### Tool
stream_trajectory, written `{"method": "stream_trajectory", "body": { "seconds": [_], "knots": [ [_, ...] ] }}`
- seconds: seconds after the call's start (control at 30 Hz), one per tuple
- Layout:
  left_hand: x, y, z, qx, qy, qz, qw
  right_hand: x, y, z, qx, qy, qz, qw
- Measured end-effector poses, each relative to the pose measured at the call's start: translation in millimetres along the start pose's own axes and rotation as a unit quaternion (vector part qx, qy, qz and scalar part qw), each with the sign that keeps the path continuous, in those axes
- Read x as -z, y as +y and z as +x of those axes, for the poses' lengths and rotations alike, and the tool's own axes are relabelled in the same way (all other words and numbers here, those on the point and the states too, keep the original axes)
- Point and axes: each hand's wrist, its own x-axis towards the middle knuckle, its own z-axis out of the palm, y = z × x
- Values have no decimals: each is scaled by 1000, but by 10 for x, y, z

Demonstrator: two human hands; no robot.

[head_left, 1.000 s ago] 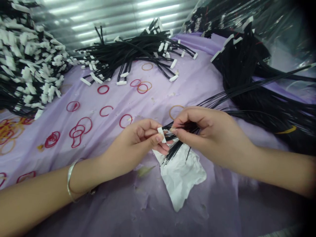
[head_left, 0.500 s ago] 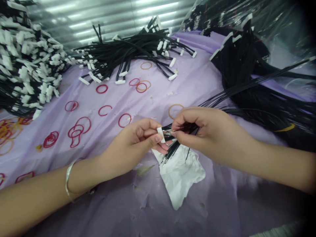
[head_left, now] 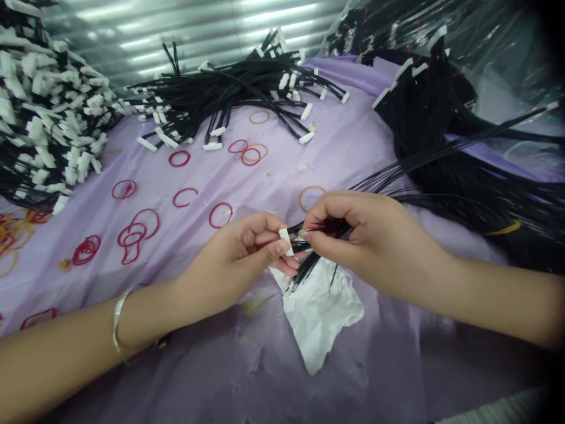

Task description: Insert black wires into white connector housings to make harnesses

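Observation:
My left hand (head_left: 236,250) pinches a small white plastic connector housing (head_left: 286,242) between thumb and fingers. My right hand (head_left: 357,232) grips a bunch of thin black wires (head_left: 324,227) close to their bare metal terminal ends, right beside the housing. Those tips are partly hidden by my fingertips, so I cannot tell whether any sit inside the housing. Loose wire ends hang down over a crumpled white paper sheet (head_left: 320,318) beneath my hands. The long wires run off to the upper right into a large black bundle (head_left: 441,159).
A purple plastic sheet (head_left: 265,359) covers the table, with scattered red and orange rubber bands (head_left: 132,235). Behind lie a heap of black wires with white connectors (head_left: 233,88) and a larger white-connector pile (head_left: 48,112). Clear plastic (head_left: 507,59) and ribbed metal (head_left: 176,29) lie beyond.
Both hands stay almost in place, with the connector and wires still held close together. The whole scene drifts slightly left in the view.

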Motion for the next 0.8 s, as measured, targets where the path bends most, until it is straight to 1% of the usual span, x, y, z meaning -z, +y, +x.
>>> {"method": "stream_trajectory", "body": {
  "seconds": [0.17,0.37,0.53,0.67,0.8],
  "knots": [
    [-10,28,-7,9,8,10,1000,-18,-1,2,17,4,-10,1000],
    [-41,42,-15,15,26,52,998,-65,-1,-24,34,-8,-14,999],
    [-63,33,-19,7,30,66,997,-93,10,-24,75,-3,-17,997],
    [-37,33,0,10,25,47,999,15,58,21,71,-28,-5,997],
    [11,36,23,21,27,6,999,181,122,71,81,-59,-35,994]
  ]
}}
